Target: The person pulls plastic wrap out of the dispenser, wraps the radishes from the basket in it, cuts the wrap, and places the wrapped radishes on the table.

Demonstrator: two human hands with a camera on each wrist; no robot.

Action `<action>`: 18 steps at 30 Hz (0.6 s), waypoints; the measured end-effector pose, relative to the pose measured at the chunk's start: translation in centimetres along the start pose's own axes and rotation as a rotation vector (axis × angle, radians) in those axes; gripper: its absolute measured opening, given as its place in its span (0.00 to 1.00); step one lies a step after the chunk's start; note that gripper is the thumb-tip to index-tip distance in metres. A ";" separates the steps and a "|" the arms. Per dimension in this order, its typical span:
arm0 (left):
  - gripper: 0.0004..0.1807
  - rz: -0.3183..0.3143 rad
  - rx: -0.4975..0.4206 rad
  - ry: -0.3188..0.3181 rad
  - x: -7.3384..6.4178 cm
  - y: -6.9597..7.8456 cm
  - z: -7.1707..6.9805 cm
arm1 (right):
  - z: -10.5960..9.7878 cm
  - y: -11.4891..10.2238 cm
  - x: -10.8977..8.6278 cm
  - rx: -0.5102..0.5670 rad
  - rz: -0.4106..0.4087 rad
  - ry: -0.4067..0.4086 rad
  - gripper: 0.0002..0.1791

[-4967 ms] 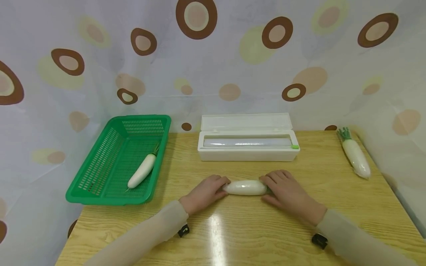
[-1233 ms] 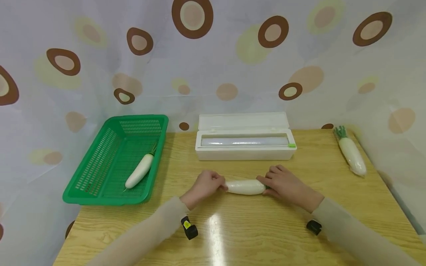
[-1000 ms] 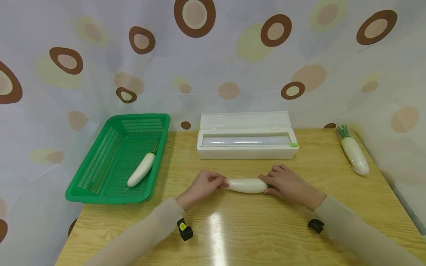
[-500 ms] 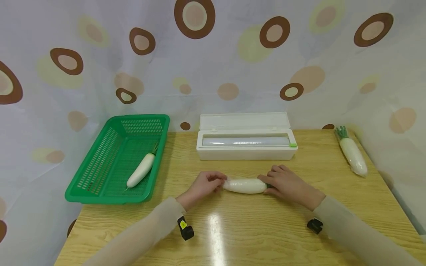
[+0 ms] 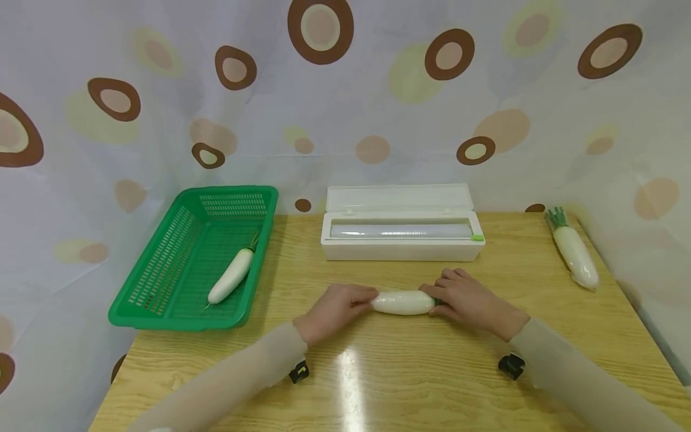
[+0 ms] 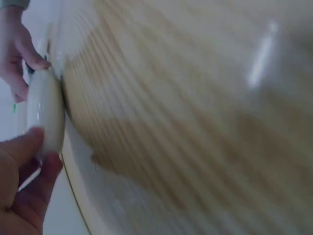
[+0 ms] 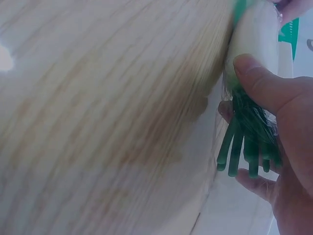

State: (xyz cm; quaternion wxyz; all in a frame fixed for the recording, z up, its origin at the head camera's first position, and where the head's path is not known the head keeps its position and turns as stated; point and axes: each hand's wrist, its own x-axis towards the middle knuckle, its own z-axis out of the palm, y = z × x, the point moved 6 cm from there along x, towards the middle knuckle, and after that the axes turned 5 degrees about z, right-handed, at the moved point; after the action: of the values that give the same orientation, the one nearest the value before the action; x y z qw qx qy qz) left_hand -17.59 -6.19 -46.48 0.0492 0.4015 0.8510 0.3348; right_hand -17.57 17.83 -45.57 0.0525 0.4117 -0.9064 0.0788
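A white radish (image 5: 403,303) in clear plastic film lies crosswise on the wooden table, between both hands. My left hand (image 5: 336,311) pinches its root end; in the left wrist view the thumb and fingertips meet around that tip. At the leafy end my right hand (image 5: 468,302) grips the radish. The right wrist view shows the thumb on the white flesh near the cut green stems (image 7: 247,142), with film bunched around them and fingers behind. Behind the hands stands a white box (image 5: 402,251), lid raised, holding a roll of cling film (image 5: 400,231).
On the left sits a green basket (image 5: 121,306) with an unwrapped white radish (image 5: 231,277) in it. Another radish (image 5: 575,255), wrapped in film, lies near the table's right edge. A patterned curtain (image 5: 372,108) rises behind the wooden table (image 5: 432,384).
Over the last second my left hand has turned and closed over the radish's root end, where loose film showed earlier. My right hand keeps its grip at the leafy end.
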 end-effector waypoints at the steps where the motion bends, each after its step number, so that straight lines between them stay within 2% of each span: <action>1: 0.18 0.025 0.019 -0.009 0.1 0.0 -0.1 | 0.0 0.0 0.1 0.006 0.000 -0.005 0.26; 5: 0.19 0.112 0.085 -0.062 0.4 0.2 -0.3 | -0.2 0.0 0.2 0.027 0.007 -0.019 0.26; 8: 0.19 0.144 0.112 -0.092 0.7 0.3 -0.4 | -0.4 0.1 0.1 0.026 0.012 -0.022 0.27; 11: 0.19 0.150 0.125 -0.101 0.7 0.2 -0.3 | -0.5 0.0 0.1 0.033 0.008 -0.020 0.27; 18: 0.22 0.120 0.101 -0.095 0.6 -0.2 0.0 | -0.2 0.1 0.1 0.049 0.006 -0.027 0.27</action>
State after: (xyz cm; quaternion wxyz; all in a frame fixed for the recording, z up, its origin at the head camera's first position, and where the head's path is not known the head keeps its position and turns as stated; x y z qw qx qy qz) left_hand -18.10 -5.86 -46.55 0.0488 0.4691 0.8380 0.2743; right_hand -17.67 17.87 -45.32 0.0296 0.4113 -0.9060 0.0955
